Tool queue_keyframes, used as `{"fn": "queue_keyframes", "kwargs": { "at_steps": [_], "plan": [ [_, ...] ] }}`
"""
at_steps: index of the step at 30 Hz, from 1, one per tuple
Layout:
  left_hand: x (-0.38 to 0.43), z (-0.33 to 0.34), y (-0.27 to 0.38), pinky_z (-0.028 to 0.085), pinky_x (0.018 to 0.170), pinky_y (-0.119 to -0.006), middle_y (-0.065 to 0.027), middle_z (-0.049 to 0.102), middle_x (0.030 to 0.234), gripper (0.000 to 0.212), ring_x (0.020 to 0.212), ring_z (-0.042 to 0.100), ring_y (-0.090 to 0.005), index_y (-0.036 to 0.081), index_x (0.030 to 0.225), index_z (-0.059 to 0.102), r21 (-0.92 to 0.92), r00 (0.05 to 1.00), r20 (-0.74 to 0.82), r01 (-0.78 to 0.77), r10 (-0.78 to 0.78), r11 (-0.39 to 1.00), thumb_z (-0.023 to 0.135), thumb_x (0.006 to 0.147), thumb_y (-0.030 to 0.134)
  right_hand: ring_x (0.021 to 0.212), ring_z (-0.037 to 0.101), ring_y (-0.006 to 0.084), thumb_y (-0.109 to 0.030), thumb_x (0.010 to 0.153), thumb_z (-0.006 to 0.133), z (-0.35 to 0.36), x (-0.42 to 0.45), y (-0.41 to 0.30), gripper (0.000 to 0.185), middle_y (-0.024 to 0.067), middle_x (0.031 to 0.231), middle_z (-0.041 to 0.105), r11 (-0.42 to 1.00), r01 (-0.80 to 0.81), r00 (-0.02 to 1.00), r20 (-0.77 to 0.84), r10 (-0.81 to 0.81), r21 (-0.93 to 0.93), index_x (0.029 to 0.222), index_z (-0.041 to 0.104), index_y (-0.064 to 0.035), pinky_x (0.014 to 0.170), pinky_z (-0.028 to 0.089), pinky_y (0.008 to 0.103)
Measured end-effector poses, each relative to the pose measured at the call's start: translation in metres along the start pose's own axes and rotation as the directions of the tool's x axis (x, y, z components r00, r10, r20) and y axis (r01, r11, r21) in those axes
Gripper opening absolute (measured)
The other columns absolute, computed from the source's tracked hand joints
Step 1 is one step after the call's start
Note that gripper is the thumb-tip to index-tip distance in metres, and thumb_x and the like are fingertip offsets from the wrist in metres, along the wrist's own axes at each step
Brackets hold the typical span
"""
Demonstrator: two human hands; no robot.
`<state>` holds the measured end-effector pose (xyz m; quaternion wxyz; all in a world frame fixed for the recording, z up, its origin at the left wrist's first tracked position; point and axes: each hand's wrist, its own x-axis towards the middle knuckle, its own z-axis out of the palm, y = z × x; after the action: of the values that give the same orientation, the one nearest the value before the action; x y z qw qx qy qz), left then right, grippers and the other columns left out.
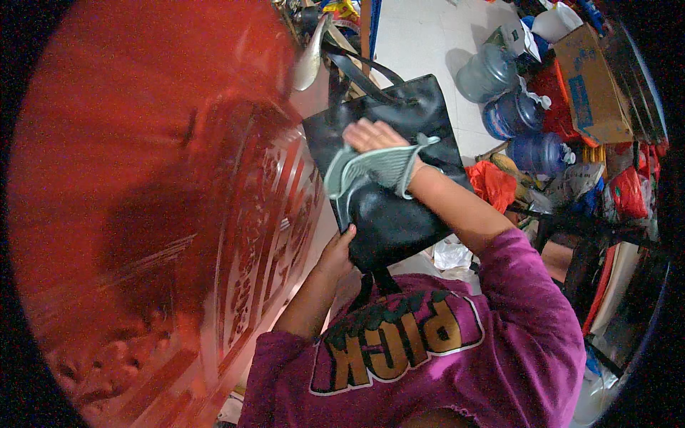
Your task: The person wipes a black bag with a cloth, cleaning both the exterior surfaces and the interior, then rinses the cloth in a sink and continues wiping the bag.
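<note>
A black leather-like tote bag (401, 224) lies before my chest, with one pair of straps pointing away from me and another strap towards my shirt. My left hand (340, 249) grips its lower left edge, the thumb on top and the fingers hidden beneath. Over the bag's upper middle is my right hand (374, 136), slightly blurred, with a grey-green ribbed cloth (374, 166) lying across the hand and wrist and hanging to the left. How the fingers hold the cloth, if at all, is not visible.
Close on the left stands a large glossy red carved surface (257, 214). Large plastic water bottles (487, 75), a cardboard box (594, 80) and a red plastic bag (489, 184) are on the right. A shiny pale curved object (313, 59) is beyond the bag's straps.
</note>
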<state>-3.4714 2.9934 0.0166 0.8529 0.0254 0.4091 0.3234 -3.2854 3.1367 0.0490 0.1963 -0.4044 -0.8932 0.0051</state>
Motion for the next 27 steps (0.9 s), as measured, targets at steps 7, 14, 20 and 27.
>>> {"fn": "queue_keyframes", "kwargs": {
  "at_steps": [7,14,20,27],
  "plan": [
    [0.001,-0.019,-0.006,0.041,0.084,-0.032,-0.0072,0.050,0.108,0.038,0.098,0.050,-0.0197,0.005,0.117,0.037,-0.054,0.999,-0.006,0.033,-0.033,0.998,0.049,0.085,0.022,0.080,0.052,0.0303,-0.010,0.068,0.059,-0.061,0.032,-0.008,0.037,0.0138,0.086,0.053,0.868,-0.422,0.832,-0.269,0.485,0.259,0.104,0.052,-0.0077,0.072,0.043,0.0356],
    [-0.002,-0.011,-0.004,0.037,0.085,-0.029,-0.0062,0.050,0.108,0.036,0.097,0.048,-0.0165,0.004,0.115,0.040,0.182,0.999,0.018,-0.042,0.040,0.982,0.049,0.085,0.020,0.110,0.036,0.0416,-0.030,0.074,0.050,0.052,0.040,-0.064,0.050,0.0292,0.120,0.035,0.900,-0.427,0.869,-0.235,0.436,0.093,0.106,0.045,0.0092,0.092,0.025,0.0504],
    [-0.002,-0.015,0.009,0.035,0.086,-0.028,-0.0076,0.047,0.113,0.037,0.103,0.043,-0.0181,0.000,0.117,0.040,0.638,0.975,0.093,-0.214,0.202,0.739,0.048,0.083,0.015,0.113,0.032,0.0438,-0.035,0.076,0.049,0.049,0.006,-0.084,0.058,0.0275,0.123,0.030,0.813,-0.295,0.898,0.437,0.057,0.501,0.124,0.033,-0.0057,0.095,0.023,0.0504],
    [-0.009,-0.001,0.000,0.037,0.088,-0.029,-0.0088,0.050,0.109,0.030,0.102,0.047,-0.0197,-0.001,0.111,0.047,0.051,0.981,-0.084,-0.171,0.175,0.984,0.045,0.082,0.006,0.122,0.028,0.0299,-0.041,0.078,0.047,0.015,-0.086,-0.084,0.058,0.0141,0.133,0.027,0.908,-0.225,0.913,0.403,0.069,0.353,0.127,0.031,-0.0150,0.099,0.021,0.0443]
  ]
}}
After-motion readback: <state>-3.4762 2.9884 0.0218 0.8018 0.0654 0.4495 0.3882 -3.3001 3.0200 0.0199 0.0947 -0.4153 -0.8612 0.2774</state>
